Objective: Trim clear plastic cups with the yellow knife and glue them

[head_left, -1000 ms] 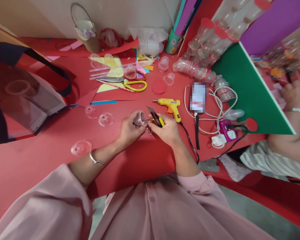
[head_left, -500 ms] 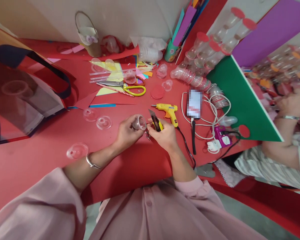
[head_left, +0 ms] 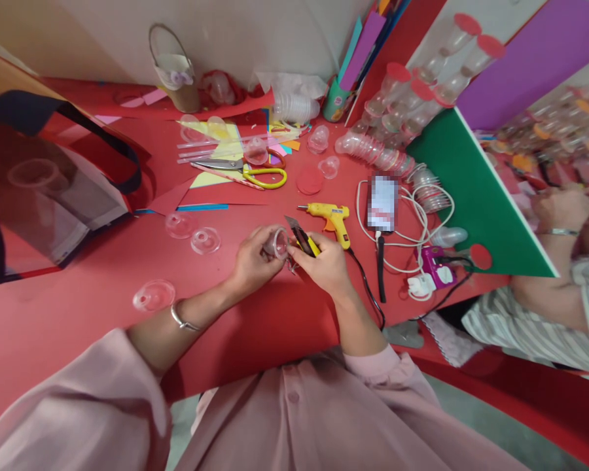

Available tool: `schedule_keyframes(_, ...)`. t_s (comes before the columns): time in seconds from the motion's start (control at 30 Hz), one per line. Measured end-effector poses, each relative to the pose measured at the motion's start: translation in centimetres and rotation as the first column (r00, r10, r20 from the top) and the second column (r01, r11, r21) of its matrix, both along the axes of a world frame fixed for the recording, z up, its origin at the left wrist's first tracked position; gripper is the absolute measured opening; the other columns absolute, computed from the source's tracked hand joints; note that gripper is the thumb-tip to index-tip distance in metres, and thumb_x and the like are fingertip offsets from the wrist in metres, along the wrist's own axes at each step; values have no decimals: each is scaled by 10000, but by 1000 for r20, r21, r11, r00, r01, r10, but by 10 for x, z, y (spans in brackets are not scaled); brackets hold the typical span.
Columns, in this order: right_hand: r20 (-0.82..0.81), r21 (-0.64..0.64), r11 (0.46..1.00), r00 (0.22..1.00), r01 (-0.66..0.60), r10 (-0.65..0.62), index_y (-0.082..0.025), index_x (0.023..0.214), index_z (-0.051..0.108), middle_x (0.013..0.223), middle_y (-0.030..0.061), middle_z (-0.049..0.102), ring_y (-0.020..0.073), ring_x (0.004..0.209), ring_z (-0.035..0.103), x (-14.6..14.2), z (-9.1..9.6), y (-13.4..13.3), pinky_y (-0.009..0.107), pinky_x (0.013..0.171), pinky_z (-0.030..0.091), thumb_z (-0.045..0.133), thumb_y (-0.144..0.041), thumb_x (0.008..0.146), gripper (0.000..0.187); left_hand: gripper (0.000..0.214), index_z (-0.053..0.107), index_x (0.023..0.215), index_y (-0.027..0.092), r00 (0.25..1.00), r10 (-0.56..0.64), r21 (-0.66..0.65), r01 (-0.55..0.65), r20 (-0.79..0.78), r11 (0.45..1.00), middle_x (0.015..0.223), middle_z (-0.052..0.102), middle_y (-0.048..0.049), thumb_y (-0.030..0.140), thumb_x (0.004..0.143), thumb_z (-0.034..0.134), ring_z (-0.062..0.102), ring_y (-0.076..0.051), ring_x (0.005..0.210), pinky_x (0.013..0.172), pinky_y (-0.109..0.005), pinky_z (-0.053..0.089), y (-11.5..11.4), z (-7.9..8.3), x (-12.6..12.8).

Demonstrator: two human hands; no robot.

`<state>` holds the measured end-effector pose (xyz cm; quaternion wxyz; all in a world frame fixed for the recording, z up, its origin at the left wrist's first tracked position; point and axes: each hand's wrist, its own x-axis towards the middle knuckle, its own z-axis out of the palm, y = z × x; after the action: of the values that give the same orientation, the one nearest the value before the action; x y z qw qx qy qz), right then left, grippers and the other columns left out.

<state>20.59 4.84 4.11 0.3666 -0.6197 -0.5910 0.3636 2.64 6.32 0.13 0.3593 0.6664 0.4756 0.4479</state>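
Observation:
My left hand (head_left: 256, 261) is closed around a small clear plastic cup (head_left: 280, 243), its round rim turned toward my right hand. A yellow and black box cutter (head_left: 304, 241) sits in my right hand (head_left: 326, 265), with the blade pointing up and away to the left, over the cup's rim. My right fingertips reach the cup's edge. A small dangling bit below those fingers is too small to name. Just beyond my hands lies a yellow hot glue gun (head_left: 332, 219). Clear domed lids (head_left: 205, 240) lie to the left, another lid (head_left: 154, 296) nearer me.
Scissors (head_left: 262, 176) and straws lie on yellow paper at the back. A phone (head_left: 381, 204) with white cables and a purple power adapter (head_left: 438, 268) are on the right, before a green board (head_left: 476, 196). Another person's hand (head_left: 564, 209) is beyond it. A bag (head_left: 73, 229) stands left.
The cup has shifted slightly right, and its rim is closer to my right fingers. The cutter has tilted further left. Beyond the board, the other person's hands have moved.

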Motion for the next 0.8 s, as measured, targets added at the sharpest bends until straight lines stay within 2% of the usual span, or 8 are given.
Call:
schedule_keyframes(0.07, 18, 7, 1000, 1000, 19, -19, -224, 930, 795, 764, 0, 756, 167, 685, 675, -1, 0, 0, 272, 673, 537, 781, -417, 816, 225, 318, 714, 1140, 191, 1000, -16, 19, 16, -20, 1000, 1000, 724, -59, 231, 825, 741, 626, -140, 779, 666, -240, 468, 0, 1, 0)
schedule_keyframes(0.23, 55, 37, 999, 998, 15, -17, -205, 888, 789, 742, 8, 737, 163, 675, 644, -1, 2, -1, 274, 664, 518, 769, -423, 819, 230, 113, 725, 939, 181, 999, -33, -2, 33, -5, 999, 836, 673, -27, 222, 836, 708, 542, -114, 648, 595, -240, 422, -1, -1, 2)
schedule_keyframes(0.3, 67, 49, 999, 997, 23, -26, -206, 835, 770, 713, 3, 721, 158, 648, 625, -2, 2, 0, 272, 641, 509, 772, -446, 818, 240, 188, 718, 984, 185, 1000, -22, -26, 22, 10, 999, 841, 682, -22, 200, 796, 718, 540, -110, 640, 581, -232, 423, -2, 0, 2)
schedule_keyframes(0.43, 87, 76, 996, 995, 44, -50, -216, 806, 758, 673, -4, 704, 157, 609, 601, -3, 0, 1, 265, 595, 489, 741, -455, 821, 240, 551, 629, 1236, 183, 993, -84, -135, 95, 86, 986, 902, 711, -21, 182, 705, 773, 547, -89, 600, 531, -205, 424, -5, 7, 0)
schedule_keyframes(0.53, 82, 84, 995, 995, 52, -59, -228, 860, 784, 744, 19, 758, 180, 654, 656, -2, -1, 1, 280, 629, 525, 727, -440, 828, 222, 526, 602, 1233, 191, 967, -140, -248, 192, 213, 950, 913, 704, -23, 281, 761, 816, 558, -79, 576, 495, -189, 430, -6, 11, 0)
schedule_keyframes(0.6, 73, 80, 995, 995, 62, -67, -230, 864, 792, 769, 31, 776, 191, 673, 682, -1, -2, 1, 292, 654, 546, 734, -420, 824, 203, 482, 628, 1190, 194, 938, -135, -284, 231, 319, 931, 955, 702, -44, 363, 792, 841, 622, -102, 639, 519, -195, 486, -6, 10, 0)
schedule_keyframes(0.7, 55, 65, 995, 995, 81, -85, -228, 864, 798, 765, 29, 782, 190, 662, 692, 1, -4, 1, 296, 656, 553, 746, -387, 808, 177, 526, 660, 1167, 191, 874, -99, -308, 271, 476, 912, 1087, 703, -87, 412, 757, 905, 718, -162, 796, 610, -239, 599, -6, 6, 1)
schedule_keyframes(0.8, 55, 56, 993, 993, 106, -109, -236, 889, 806, 794, 27, 798, 194, 683, 710, 3, -6, 1, 304, 672, 565, 737, -367, 802, 172, 596, 654, 1192, 198, 822, -69, -374, 330, 565, 867, 1058, 734, -79, 413, 722, 951, 745, -182, 788, 615, -274, 647, -4, 4, 0)
